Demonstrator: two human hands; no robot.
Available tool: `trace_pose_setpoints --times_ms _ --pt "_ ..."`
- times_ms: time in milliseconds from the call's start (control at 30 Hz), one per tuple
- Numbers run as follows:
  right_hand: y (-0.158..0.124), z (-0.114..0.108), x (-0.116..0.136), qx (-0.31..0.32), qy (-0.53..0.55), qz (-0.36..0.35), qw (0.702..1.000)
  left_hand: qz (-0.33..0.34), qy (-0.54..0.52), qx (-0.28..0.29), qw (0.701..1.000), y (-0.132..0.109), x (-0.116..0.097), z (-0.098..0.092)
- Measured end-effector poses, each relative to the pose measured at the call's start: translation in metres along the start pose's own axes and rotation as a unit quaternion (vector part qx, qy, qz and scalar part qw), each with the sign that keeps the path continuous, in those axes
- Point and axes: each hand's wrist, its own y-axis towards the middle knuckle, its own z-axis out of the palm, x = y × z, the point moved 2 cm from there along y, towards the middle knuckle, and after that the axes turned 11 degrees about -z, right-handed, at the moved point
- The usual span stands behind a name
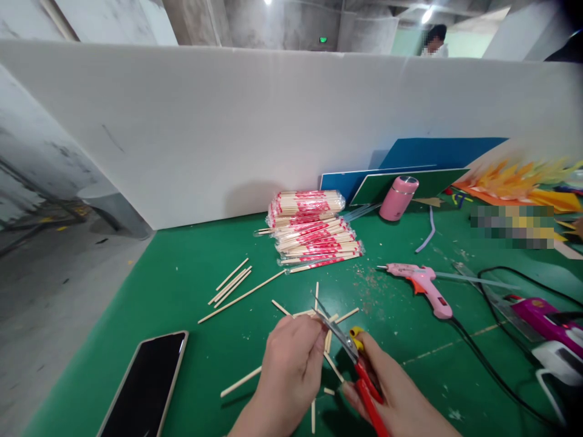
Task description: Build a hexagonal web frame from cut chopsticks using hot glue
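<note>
Lying far left on the green table [182,285] is a smartphone [146,382]. The left hand [291,364] pinches a short wooden stick [328,340] with closed fingers, meeting the blades of red-handled shears [354,359] that the right hand [401,400] grips. A pink glue gun [421,285] lies beyond.

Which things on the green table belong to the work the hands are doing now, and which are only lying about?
In use: left hand pinching a stick; right hand gripping the shears; cut pieces near them.
Lying about: phone, glue gun, pink bottle, wrapped stick packs, purple power tool.
</note>
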Motion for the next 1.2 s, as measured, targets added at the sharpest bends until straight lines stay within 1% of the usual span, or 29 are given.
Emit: trace_pose_setpoints --times_ms 100,200,300,400,600,733,833,900,967,1033,1100,1200 --pt "-0.001 0.000 -0.005 -0.002 0.000 -0.005 1.000 -0.040 -0.055 0.037 0.997 0.002 0.000 -0.002" --pt "-0.001 -0.005 -0.001 0.023 0.001 -0.014 1.000 -0.083 -0.116 0.080 0.987 0.005 -0.001 -0.006" --pt "-0.001 -0.010 0.005 0.050 0.010 -0.016 0.999 -0.093 -0.151 0.106 0.978 0.006 -0.003 -0.010" --pt "-0.002 -0.009 0.006 0.060 0.027 -0.024 0.998 -0.098 -0.161 0.121 0.975 0.006 -0.004 -0.012" --pt "-0.007 -0.003 -0.005 0.034 0.021 -0.003 0.999 -0.112 -0.165 0.134 0.971 0.004 -0.003 -0.013" --pt "-0.008 -0.005 -0.002 0.044 0.005 0.004 0.999 -0.128 -0.193 0.147 0.962 0.005 0.000 -0.015" --pt "-0.006 -0.008 0.003 0.058 -0.003 0.005 0.998 -0.151 -0.262 0.179 0.936 0.007 0.002 -0.016" --pt "-0.004 -0.010 0.005 0.056 -0.003 0.003 0.998 -0.182 -0.319 0.216 0.905 0.009 0.005 -0.014" --pt "-0.003 -0.011 0.006 0.056 0.001 -0.002 0.998 -0.221 -0.368 0.256 0.866 0.009 0.008 -0.011" --pt "-0.002 -0.012 0.006 0.061 0.009 -0.006 0.998 -0.248 -0.404 0.279 0.835 0.009 0.011 -0.009" --pt "-0.001 -0.013 0.007 0.065 0.022 -0.010 0.998 -0.257 -0.426 0.290 0.818 0.008 0.013 -0.008" --pt "0.001 -0.011 0.006 0.068 0.035 -0.016 0.997 -0.263 -0.430 0.296 0.812 0.007 0.014 -0.009"
